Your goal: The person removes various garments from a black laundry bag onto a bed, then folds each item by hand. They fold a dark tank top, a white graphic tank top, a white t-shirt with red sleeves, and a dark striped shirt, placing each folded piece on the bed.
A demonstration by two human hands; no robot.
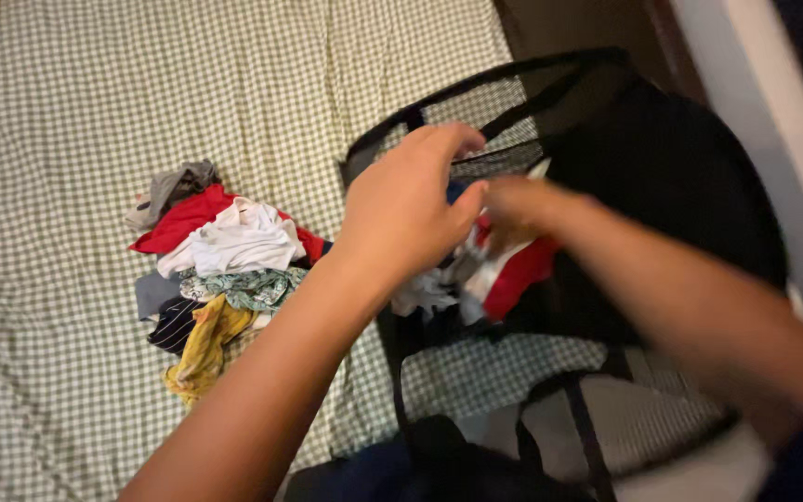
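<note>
The bed [67, 390], covered by a green and white checked sheet, is filling most of the view. On its right side a black mesh laundry basket [662, 177] is lying tilted, with its opening facing the person. Left of the basket, apart from it, a small pile of clothes [220, 270] is lying on the sheet: red, white, grey, patterned green and yellow pieces.

Both hands are reaching into the mouth of the basket. The left hand [406, 209] is hovering over the rim with fingers bent; its grip looks half closed, but I cannot tell if it is holding any cloth. The right hand [518, 209] is blurred by motion, and its grip seems to be closing on a red and white garment [504, 274] that is hanging just inside the basket opening.

In my judgement, the pulling goes well if one hand is steadying the mesh rim while the other is taking only one garment, so other pieces are not dragging out.
</note>
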